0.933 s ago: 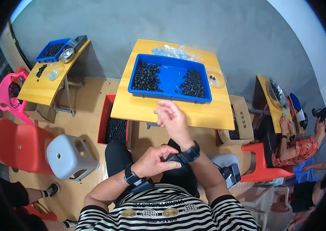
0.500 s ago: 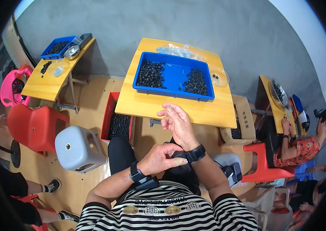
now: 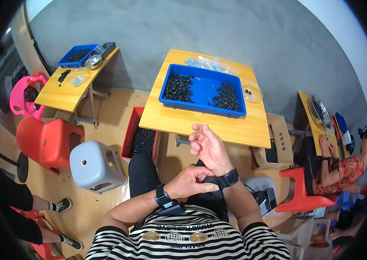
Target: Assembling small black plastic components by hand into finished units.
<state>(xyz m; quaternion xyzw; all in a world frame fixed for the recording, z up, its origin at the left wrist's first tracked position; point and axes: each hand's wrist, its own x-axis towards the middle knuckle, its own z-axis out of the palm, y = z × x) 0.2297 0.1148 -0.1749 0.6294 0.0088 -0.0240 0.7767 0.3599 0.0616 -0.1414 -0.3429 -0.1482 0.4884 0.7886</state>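
My left hand [image 3: 188, 182] reaches across to my right wrist. Its thumb and fingers are closed on the black box of the wristband [image 3: 227, 178] there. Palm turned up, my right hand [image 3: 211, 149] is raised in front of the table's near edge. Its fingers are loosely bent and apart, with nothing in them. Another black wristband [image 3: 163, 197] with a small box is on my left wrist. Beyond my hands, a blue tray [image 3: 201, 108] stands on the yellow table [image 3: 166, 118]. Small black parts [image 3: 179, 88] lie in two heaps at the tray's left and right ends.
Clear plastic bags [image 3: 211, 63] and a clear round dish [image 3: 252, 92] lie around the tray. A red box [image 3: 127, 143] and a cardboard box [image 3: 281, 145] of black parts flank the table. A grey stool [image 3: 90, 162] stands left; a co-worker [image 3: 337, 175] sits right.
The view has shifted, so the table and tray appear slightly lower and to the right. My right fingers are a little more curled. My left hand stays at the right wristband.
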